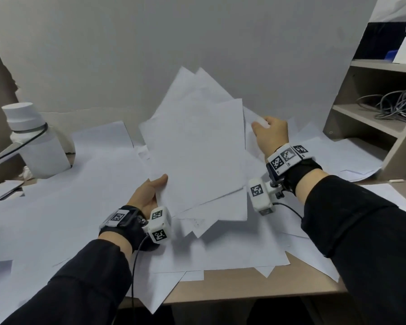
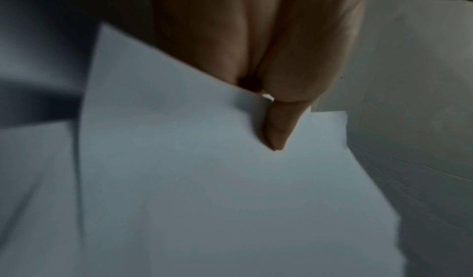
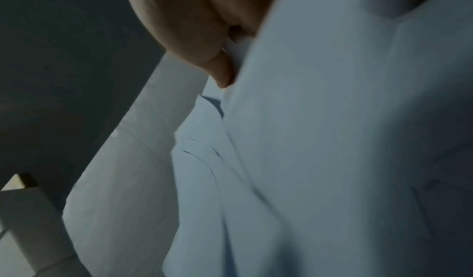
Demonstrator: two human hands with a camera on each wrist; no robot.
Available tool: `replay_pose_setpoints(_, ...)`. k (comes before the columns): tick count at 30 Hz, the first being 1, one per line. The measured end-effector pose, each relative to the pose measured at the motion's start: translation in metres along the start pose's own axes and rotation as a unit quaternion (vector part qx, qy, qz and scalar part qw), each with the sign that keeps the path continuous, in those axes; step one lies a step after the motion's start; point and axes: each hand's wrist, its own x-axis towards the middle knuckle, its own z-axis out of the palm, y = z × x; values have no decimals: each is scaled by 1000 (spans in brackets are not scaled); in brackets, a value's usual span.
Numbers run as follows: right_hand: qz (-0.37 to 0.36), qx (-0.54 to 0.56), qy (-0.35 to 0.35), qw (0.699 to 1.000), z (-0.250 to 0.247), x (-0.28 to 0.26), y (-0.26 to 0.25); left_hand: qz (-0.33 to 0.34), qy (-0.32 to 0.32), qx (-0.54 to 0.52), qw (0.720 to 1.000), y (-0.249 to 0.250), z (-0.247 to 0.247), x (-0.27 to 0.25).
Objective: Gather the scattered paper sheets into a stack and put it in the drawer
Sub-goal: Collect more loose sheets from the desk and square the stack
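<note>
At frame centre both hands grip one uneven fan of paper sheets (image 1: pixel 197 146), too overlapped to count, the left hand (image 1: pixel 148 195) pinching its lower-left corner, the right hand (image 1: pixel 272 134) its right edge, above more loose sheets (image 1: pixel 80 207) covering the table (image 1: pixel 244 285).

White plastic jar (image 1: pixel 33 137) at left, black cable round its neck. Shelf unit (image 1: pixel 370 109) at right holds tangled grey cables (image 1: pixel 394 104).

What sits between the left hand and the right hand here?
In the head view, only the fanned bundle of sheets spans the stretch: the left hand grips its lower left corner and the right hand its right edge.
</note>
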Motion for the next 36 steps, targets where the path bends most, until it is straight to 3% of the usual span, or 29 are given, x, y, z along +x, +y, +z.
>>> replay_pose_setpoints(3, 90, 25, -42, 995, 1, -12, 16, 13, 1, -4, 1000, 0, 8, -4)
replay_pose_setpoints(6, 168, 36, -136, 976, 4, -26, 32, -52, -5, 10, 999, -1, 3, -2)
replay_pose_setpoints(9, 220, 57, -181, 957, 7, -35, 46, -82, -20, 58, 995, -5, -3, 5)
replay_pose_setpoints(12, 241, 67, -197, 948, 6, -42, 55, -78, 1, 165, 983, -7, 3, 12)
replay_pose_setpoints(15, 232, 7, -195, 953, 4, -41, 67, -54, 21, 264, 963, -10, 4, 28)
replay_pose_setpoints(18, 231, -45, -222, 946, -3, -47, 59, -21, 28, 270, 962, -9, 12, 29)
replay_pose_setpoints(19, 230, -107, -222, 942, -6, -50, 58, -6, 26, 253, 967, -9, 14, 32)
replay_pose_setpoints(20, 226, -133, -203, 943, -13, -51, 62, 7, 18, 232, 972, -8, 15, 32)
replay_pose_setpoints(22, 264, -23, -144, 953, -31, -38, 73, 24, 2, 183, 983, -5, 13, 35)
replay_pose_setpoints(24, 283, -42, -67, 956, -52, -28, 86, 9, -4, 151, 988, -2, 15, 38)
replay_pose_setpoints(29, 273, -232, 27, 933, -115, 7, 110, 4, 21, 300, 954, -8, 31, 56)
replay_pose_setpoints(32, 296, -301, 46, 905, -141, 30, 125, 16, 9, 291, 956, -6, 40, 70)
replay_pose_setpoints(36, 329, -369, 29, 869, -153, 41, 135, 31, -27, 204, 978, -5, 54, 88)
